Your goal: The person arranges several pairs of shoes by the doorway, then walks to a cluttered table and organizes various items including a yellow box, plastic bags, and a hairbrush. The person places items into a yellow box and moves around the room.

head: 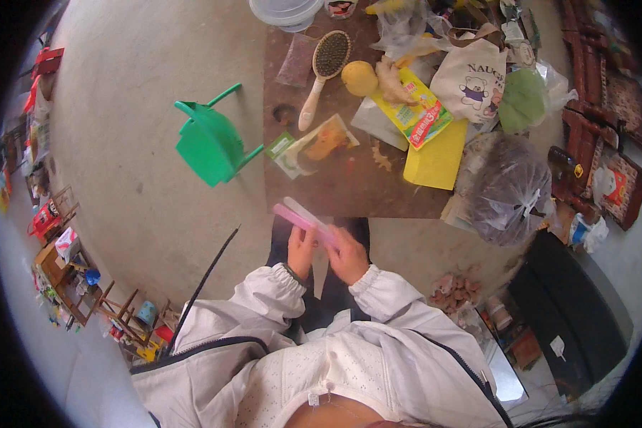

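Note:
Both my hands hold a long, narrow pink case [299,218] over my lap, just off the table's near edge. Its two parts look slightly spread at the far end; whether it is a folding comb or another item, I cannot tell. My left hand [303,251] grips it from the left side, and my right hand [348,257] holds its near end. Beyond the hands, on the brown table [331,198], lie a paddle hairbrush [323,72], a clear packet with orange contents [323,144], a green card [281,147] and a dark hair tie [286,114].
A green plastic chair [211,139] stands left of the table. On its right side are a yellow round fruit [359,78], ginger root [393,83], a yellow packet [417,115], a yellow envelope [436,160], a canvas bag [471,80] and a tied plastic bag [513,187].

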The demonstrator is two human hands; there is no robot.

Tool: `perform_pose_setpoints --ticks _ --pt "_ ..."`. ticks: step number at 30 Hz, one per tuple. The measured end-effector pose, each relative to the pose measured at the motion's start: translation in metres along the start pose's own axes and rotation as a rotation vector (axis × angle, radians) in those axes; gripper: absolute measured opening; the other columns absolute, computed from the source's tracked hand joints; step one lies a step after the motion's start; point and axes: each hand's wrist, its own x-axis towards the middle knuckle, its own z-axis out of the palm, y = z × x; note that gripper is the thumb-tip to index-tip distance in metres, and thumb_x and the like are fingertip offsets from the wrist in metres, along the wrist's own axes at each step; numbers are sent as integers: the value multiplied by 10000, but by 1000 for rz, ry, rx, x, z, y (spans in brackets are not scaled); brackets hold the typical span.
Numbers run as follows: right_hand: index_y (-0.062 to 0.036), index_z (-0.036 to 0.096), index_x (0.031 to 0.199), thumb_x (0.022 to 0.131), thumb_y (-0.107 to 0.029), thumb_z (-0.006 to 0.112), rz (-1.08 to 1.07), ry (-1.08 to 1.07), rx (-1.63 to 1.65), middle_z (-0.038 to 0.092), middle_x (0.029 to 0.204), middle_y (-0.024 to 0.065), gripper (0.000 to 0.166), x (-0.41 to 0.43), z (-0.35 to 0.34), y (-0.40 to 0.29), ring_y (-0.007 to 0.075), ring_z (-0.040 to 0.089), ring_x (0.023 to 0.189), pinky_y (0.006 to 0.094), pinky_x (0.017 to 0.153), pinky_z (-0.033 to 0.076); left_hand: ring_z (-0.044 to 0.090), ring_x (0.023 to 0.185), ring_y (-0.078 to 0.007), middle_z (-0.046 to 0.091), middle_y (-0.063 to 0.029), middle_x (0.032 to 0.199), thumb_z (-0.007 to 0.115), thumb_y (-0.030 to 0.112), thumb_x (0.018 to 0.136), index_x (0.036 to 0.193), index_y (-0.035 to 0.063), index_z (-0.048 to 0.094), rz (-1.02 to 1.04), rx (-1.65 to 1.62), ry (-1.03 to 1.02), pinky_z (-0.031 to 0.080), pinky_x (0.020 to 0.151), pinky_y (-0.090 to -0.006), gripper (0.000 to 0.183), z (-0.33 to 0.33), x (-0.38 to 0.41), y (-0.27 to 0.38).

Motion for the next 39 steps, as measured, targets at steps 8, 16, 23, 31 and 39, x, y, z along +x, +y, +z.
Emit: perform_pose_setpoints --ticks 8,16,23,31,39 --pt "-62 586 1006 730 -1 591 -190 302 -412 546 1028 120 283 29 -54 77 335 515 979 434 855 421 563 856 -129 591 -44 957 609 169 883 1051 29 556 164 177 201 454 751 -266 225 -20 32 -9" --pt "-69 585 1048 733 -78 647 -107 520 -564 545 1082 119 322 34 -79 130 329 506 1015 440 871 407 563 725 -221 575 -68 785 664 101 791 936 47 572 806 962 36 443 685 -315 180 -1 72 -4" --pt "-82 591 1034 737 -104 661 -97 610 -623 553 1080 102 306 44 -62 102 311 508 1028 464 881 389 585 713 -272 613 -66 753 670 183 780 963 110 546 772 1265 87 430 654 -378 232 32 86 4" --pt "-79 592 1007 729 -72 656 -171 565 -503 553 1086 91 285 52 -49 71 311 508 1049 453 908 380 586 595 -252 612 -54 665 653 218 813 938 116 528 743 1393 125 424 510 -354 204 38 103 -12" --pt "-54 604 1003 732 -14 644 -284 516 -251 571 1057 102 277 59 -51 22 308 541 1000 404 879 422 312 469 -51 280 72 538 454 227 962 940 113 509 -450 -779 -557 288 462 -202 128 31 42 48"
